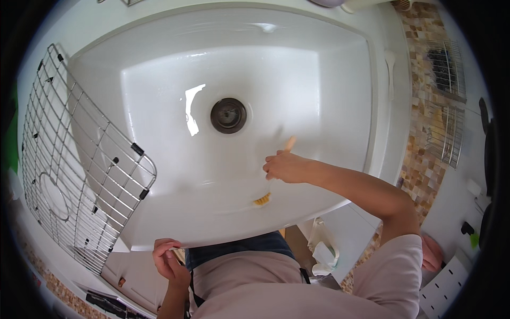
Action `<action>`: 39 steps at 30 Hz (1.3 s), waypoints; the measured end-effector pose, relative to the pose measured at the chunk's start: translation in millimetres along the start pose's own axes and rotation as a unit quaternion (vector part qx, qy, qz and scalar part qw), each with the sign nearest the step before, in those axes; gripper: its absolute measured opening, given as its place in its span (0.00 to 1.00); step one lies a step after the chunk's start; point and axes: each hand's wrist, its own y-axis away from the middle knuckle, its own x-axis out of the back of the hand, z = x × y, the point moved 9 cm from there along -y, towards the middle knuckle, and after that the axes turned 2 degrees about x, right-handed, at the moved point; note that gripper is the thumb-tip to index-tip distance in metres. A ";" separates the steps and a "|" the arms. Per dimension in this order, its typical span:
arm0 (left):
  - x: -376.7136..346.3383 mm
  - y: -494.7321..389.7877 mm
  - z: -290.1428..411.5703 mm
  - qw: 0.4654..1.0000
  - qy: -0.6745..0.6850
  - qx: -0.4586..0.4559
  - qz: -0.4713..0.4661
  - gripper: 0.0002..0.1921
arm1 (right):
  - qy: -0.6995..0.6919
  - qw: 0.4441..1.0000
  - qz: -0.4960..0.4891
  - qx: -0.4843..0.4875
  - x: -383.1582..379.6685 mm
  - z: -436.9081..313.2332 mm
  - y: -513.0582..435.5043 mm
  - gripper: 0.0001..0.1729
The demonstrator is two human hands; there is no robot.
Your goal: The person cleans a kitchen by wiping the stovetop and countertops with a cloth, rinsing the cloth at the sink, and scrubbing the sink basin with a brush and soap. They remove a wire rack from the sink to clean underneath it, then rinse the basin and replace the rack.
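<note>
My right hand is closed around a dish brush. Its pale tan handle sticks out above my fingers. Below them, the yellow bristle head rests on or very near the sloping front wall of a white sink. My left hand is at the sink's front rim, left of my body, fingers bent. Whether it grips the rim or only rests there, I cannot tell. A dark metal drain lies in the middle of the basin, with wet, shiny patches around it.
A steel wire sink grid with black rubber feet leans tilted over the sink's left side. On the right ledge lies a white spoon-like utensil. Wire baskets stand beyond the mosaic tile strip. A wipes pack hangs below the front rim.
</note>
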 end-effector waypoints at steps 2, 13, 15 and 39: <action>-6.6 -3.4 2.8 1.000 0.004 -0.005 -0.008 0.07 | 0.059 0.998 -0.034 -0.016 -4.1 8.2 22.9 0.07; -10.3 -7.4 2.4 1.000 0.001 -0.019 -0.001 0.08 | 0.290 0.916 -0.098 -0.258 28.1 45.6 162.2 0.09; -14.1 -10.4 0.9 1.000 0.014 -0.016 0.000 0.08 | 0.378 0.880 -0.100 -0.269 45.9 58.6 178.5 0.11; -1.7 -23.1 -9.2 0.998 0.029 -0.025 0.044 0.07 | 0.424 0.677 0.306 -0.517 160.6 155.2 163.5 0.17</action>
